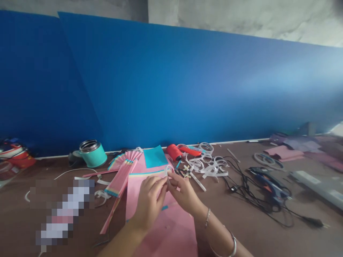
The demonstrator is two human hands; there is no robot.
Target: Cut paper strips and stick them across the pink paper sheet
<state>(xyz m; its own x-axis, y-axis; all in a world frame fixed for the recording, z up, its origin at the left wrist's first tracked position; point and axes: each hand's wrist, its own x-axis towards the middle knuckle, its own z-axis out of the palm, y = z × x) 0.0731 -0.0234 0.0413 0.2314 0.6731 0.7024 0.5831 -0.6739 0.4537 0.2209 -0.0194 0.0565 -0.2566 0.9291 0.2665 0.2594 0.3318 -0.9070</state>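
Note:
My left hand point(150, 198) and my right hand point(186, 191) meet over pink paper in the middle of the table. Between their fingertips is a thin white strip point(167, 169), bent into a small loop; both hands pinch it, and the fingers partly hide its lower end. Under my wrists lies a pink sheet point(177, 232), its far edge banded in blue and yellow. Beyond the hands rests a bright blue paper piece point(155, 157). Pleated pink paper point(123, 175) with coloured edges lies left of my left hand.
Curled white strips point(214, 167) and a red roll-like object point(174, 152) are behind my right hand. A teal mug point(93, 154) stands at the back left. Black cables point(246, 189) and a dark glue-gun-like tool point(270, 185) lie right. A blue panel point(187, 89) closes off the back.

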